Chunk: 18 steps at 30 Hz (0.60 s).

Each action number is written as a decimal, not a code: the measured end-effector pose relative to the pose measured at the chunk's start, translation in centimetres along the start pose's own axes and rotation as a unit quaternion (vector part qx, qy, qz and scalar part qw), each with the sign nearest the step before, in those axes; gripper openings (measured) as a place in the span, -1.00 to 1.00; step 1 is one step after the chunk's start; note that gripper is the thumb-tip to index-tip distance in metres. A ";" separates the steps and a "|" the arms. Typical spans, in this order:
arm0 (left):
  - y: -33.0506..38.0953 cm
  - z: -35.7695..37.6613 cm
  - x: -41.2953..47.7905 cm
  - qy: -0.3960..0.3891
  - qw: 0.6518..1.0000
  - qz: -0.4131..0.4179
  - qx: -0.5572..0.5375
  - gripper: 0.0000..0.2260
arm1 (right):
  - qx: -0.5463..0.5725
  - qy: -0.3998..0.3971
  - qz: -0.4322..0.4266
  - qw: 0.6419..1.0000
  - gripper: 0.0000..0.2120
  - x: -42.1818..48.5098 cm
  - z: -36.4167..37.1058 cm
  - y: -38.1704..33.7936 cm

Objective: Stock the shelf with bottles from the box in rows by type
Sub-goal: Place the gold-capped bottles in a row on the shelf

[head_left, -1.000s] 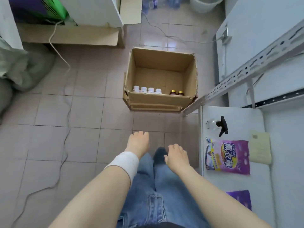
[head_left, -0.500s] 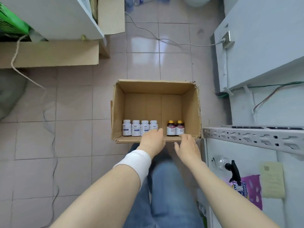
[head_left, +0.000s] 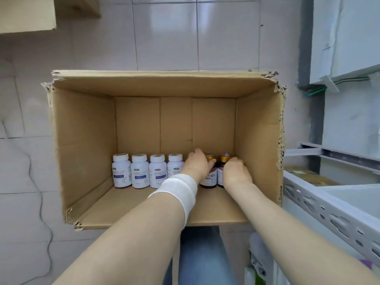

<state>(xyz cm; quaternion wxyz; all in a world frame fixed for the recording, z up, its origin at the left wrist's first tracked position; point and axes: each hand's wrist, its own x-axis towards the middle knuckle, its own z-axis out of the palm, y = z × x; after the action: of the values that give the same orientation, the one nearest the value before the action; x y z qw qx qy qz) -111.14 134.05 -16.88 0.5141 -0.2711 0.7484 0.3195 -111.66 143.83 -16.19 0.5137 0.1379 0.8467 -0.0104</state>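
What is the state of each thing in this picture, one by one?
box: open, upright on the floor.
white bottles: four, capped, upright in a row.
left brown bottle: capped, upright, gripped by left hand.
right brown bottle: capped, upright, gripped by right hand.

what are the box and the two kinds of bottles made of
Box: corrugated cardboard, matte brown, torn ragged edges. White bottles: probably opaque plastic, smooth, with white caps. Dark bottles: brown glass or plastic, cannot tell which; shiny gold caps look metallic.

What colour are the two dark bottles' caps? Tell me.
Gold caps, clearest in the head view.
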 end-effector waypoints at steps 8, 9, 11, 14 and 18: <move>0.1 -0.2 0.0 0.024 0.997 -0.031 -0.059 -0.53 | 0.076 -0.006 -0.021 0.997 -0.54 -0.4 0.0 0.7; 0.1 -0.4 -0.3 0.027 0.997 -0.032 -0.064 -0.54 | 0.084 -0.001 -0.026 0.996 -0.54 -0.7 -0.1 0.9; 0.0 -1.2 -1.8 0.037 0.996 -0.031 -0.079 -0.56 | 0.106 0.013 -0.032 0.994 -0.53 -2.2 -0.7 1.2; -0.8 -2.9 -5.5 0.078 0.993 0.001 -0.091 -0.58 | 0.153 0.028 -0.048 0.987 -0.46 -5.5 -2.5 1.6; -1.7 -7.4 -11.5 0.117 0.984 0.042 -0.125 -0.57 | 0.207 0.014 -0.085 0.975 -0.46 -10.4 -5.6 2.4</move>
<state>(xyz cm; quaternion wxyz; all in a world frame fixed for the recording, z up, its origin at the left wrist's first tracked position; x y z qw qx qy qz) -110.52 128.26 -4.39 0.3711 -0.3371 0.7686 0.3975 -111.41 144.69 -4.21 0.4591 0.1692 0.8421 -0.2270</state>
